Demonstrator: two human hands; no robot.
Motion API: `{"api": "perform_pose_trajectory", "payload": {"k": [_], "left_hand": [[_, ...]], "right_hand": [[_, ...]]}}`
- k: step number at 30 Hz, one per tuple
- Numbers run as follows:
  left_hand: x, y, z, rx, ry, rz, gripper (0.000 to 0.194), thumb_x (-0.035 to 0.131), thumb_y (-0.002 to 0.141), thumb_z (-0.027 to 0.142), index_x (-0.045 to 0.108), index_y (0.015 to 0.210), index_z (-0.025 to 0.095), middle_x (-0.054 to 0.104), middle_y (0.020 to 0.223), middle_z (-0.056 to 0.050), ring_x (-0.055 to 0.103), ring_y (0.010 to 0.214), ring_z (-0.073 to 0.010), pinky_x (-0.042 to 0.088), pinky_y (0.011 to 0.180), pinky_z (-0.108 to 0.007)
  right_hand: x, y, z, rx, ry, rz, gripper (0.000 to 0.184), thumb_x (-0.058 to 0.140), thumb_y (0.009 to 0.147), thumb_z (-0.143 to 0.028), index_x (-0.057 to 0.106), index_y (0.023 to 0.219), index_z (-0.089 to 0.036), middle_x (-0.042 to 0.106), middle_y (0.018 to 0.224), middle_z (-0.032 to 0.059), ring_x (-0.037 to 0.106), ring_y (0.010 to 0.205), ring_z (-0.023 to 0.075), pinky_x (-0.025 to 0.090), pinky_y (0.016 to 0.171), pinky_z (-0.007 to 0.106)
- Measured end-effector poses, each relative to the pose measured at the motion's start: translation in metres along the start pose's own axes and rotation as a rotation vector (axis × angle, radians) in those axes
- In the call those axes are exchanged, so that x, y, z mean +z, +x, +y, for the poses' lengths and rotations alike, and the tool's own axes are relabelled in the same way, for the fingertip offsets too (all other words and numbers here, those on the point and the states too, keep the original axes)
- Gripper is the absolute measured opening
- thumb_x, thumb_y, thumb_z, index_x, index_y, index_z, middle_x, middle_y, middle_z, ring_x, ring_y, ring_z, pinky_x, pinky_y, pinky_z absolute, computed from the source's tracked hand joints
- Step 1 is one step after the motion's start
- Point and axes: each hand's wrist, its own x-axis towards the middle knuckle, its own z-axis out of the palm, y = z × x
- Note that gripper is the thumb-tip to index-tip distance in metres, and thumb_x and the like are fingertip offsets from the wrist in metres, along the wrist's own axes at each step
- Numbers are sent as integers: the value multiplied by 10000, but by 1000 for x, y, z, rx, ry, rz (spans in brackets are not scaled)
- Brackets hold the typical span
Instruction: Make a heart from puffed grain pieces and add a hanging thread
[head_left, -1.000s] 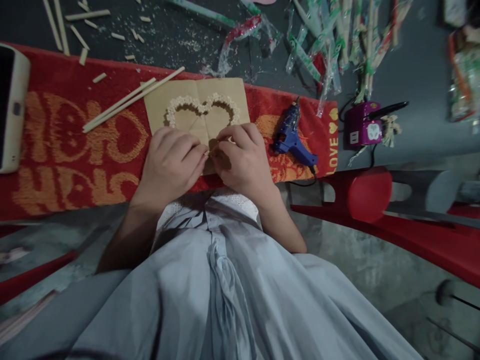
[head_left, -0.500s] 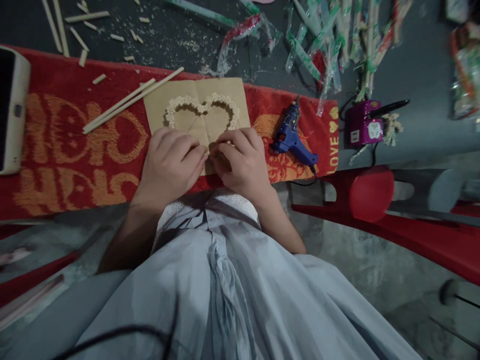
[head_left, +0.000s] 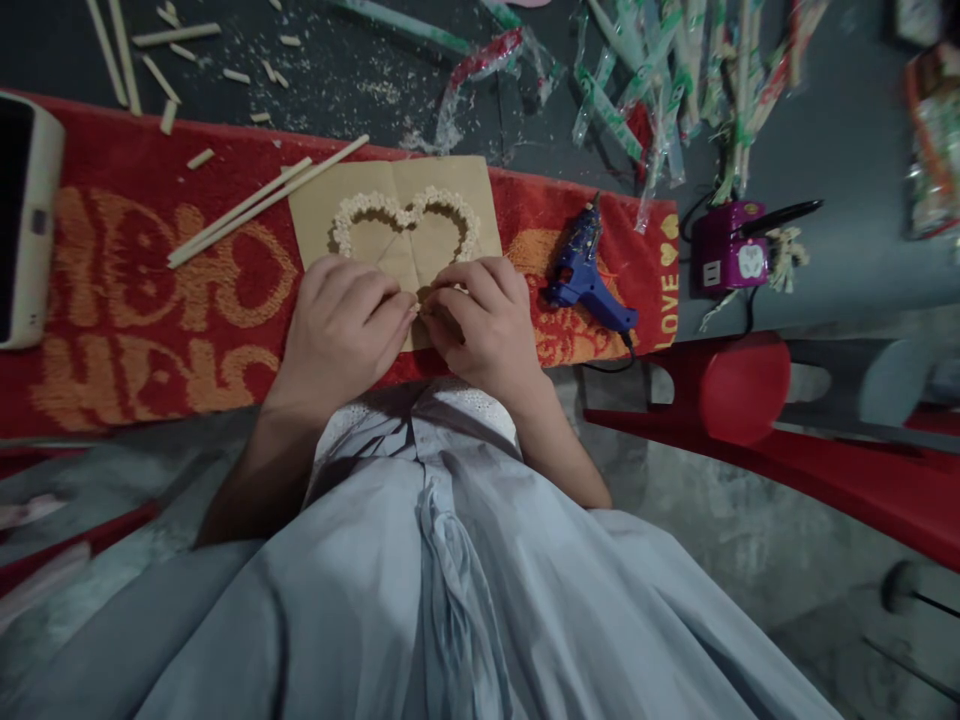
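A heart-shaped outline point(head_left: 442, 196) built of small pale pieces lies on a creased sheet of brown paper point(head_left: 322, 200). My left hand point(head_left: 341, 325) rests over the heart's lower left side, thumb and fingers pinched together. From the other side my right hand point(head_left: 484, 320) meets it, its fingers also pinched, close to the heart's lower tip. Something small and pale shows between the fingertips, too hidden to name. Both hands cover the lower part of the heart. To the right, a blue hot glue gun point(head_left: 589, 270) lies on the red towel point(head_left: 150, 370).
Two wooden sticks point(head_left: 262, 205) cross the paper's left edge. A phone point(head_left: 30, 220) lies far left. Broken stick pieces point(head_left: 176, 35) and crumbs litter the dark table. Plastic wrappers point(head_left: 622, 90) pile up at the back right, near a purple power socket box point(head_left: 727, 245).
My hands keep the same pinched pose at the heart's lower tip. The dark cord hanging low in front has swung; otherwise the view has barely shifted.
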Motion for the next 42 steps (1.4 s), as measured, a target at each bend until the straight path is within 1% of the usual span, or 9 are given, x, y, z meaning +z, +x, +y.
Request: {"api": "perform_pose_trajectory", "payload": {"k": [4,9,15,20,24,30,34,38,42], "left_hand": [[-1,0,1,-13,-22,-17,152,522,1069,287,659,1114,335,731,1068,-67,682,1073,-293,513,1007,-565],[2,0,-1,9,-17,-9,155,526,1066,274,656,1128,332,742,1081,-66,686,1066,-291,511,1007,-560],[-1,1,1,-43,-67,-34,167,531,1054,293,681,1107,344,737,1078,-67,682,1078,-308,495,1030,-591],[-4,1,1,-30,-43,-21,150,550,1043,297,679,1102,344,722,1059,-74,678,1063,-307,512,1015,-595],[-3,0,1,-41,-67,-5,157,573,1024,281,677,1121,346,721,1053,-69,685,1068,-306,515,1035,-600],[-1,1,1,-35,-66,-25,143,586,1023,237,675,1097,321,745,1067,-70,699,1086,-303,507,1042,-576],[-1,1,1,-40,-74,-29,147,576,1028,243,678,1101,320,750,1073,-70,699,1099,-307,496,1063,-590],[-4,1,1,-6,-16,-9,177,562,1024,253,680,1122,341,747,1057,-64,695,1069,-302,523,1023,-606],[-6,1,1,-10,-9,21,166,567,1006,228,690,1069,321,749,1032,-50,689,1053,-281,530,1042,-612]], "right_hand": [[2,0,1,-11,-17,22,202,545,1094,-329,717,1031,-242,733,1204,103,577,1198,284,440,1016,476],[4,0,1,-21,9,38,220,536,1096,-322,722,1018,-235,742,1189,101,576,1186,280,435,1009,476],[2,-1,3,-11,13,25,165,579,1075,-321,716,1028,-243,732,1197,101,571,1201,289,426,1001,479],[0,-3,5,-5,10,39,150,611,1054,-352,711,1051,-240,719,1243,118,552,1223,304,420,1003,488],[1,-3,5,-7,8,31,141,596,1053,-320,711,1028,-242,717,1246,114,554,1228,305,418,1005,490],[5,-1,5,-14,1,55,183,551,1076,-303,712,1012,-245,725,1224,109,566,1220,295,416,1034,498],[5,-1,5,1,16,23,160,575,1070,-314,711,1018,-248,720,1233,111,565,1230,297,420,1027,492],[5,-1,6,2,25,7,147,596,1061,-327,714,1026,-247,705,1243,114,560,1237,299,416,1028,491],[0,-4,9,-14,46,27,163,595,1054,-353,717,1092,-253,696,1242,117,565,1219,303,421,1039,506]]}}
